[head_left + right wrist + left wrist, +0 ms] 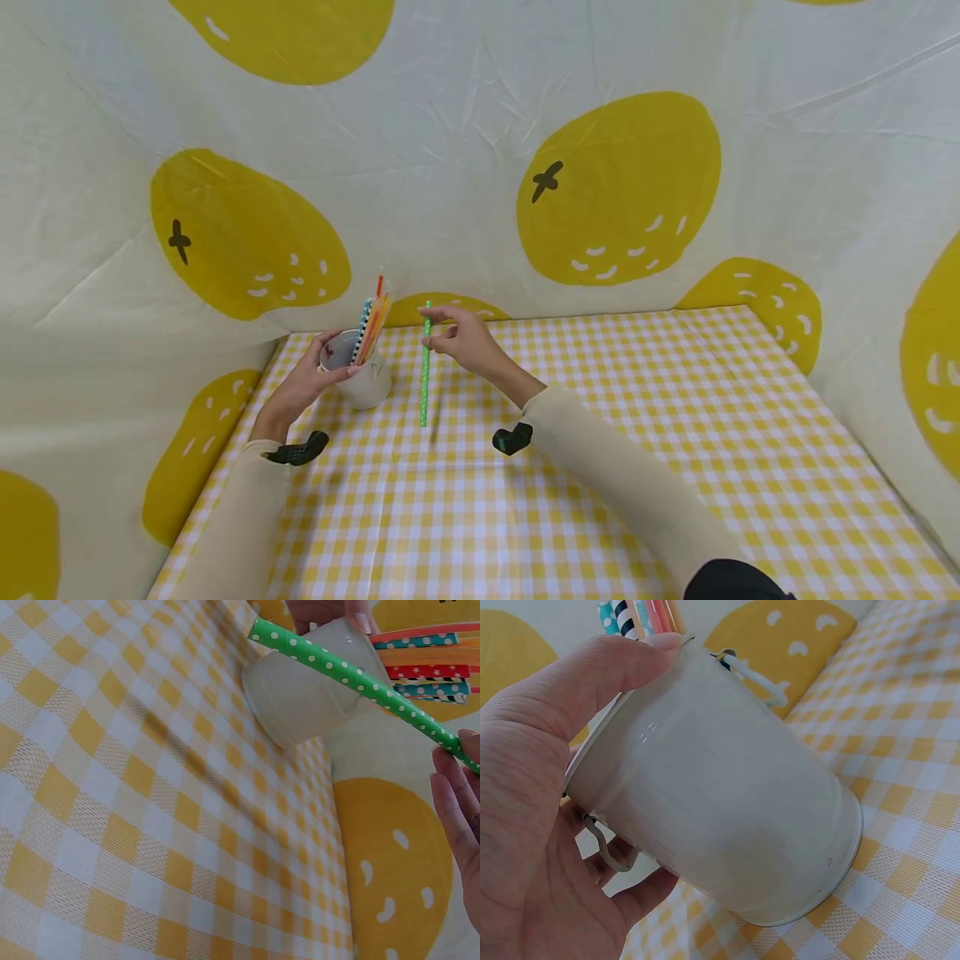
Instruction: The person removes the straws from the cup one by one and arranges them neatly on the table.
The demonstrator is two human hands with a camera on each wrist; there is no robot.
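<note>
A white metal bucket with small side handles stands at the left back of the table, tilted a little. My left hand grips its rim, the thumb on the near side and the other fingers round the far side. Several straws lean in the bucket: orange, red, teal with dots, and black-and-white striped. To the right of it, my right hand pinches a green straw with white dots near its upper end. This straw hangs roughly upright above the cloth, and its shadow falls below it in the right wrist view.
A yellow-and-white checked cloth covers the table. Behind and at the sides hangs a pale curtain printed with large yellow fruit; it meets the table's back edge close behind the bucket. Dark wrist devices sit on both wrists.
</note>
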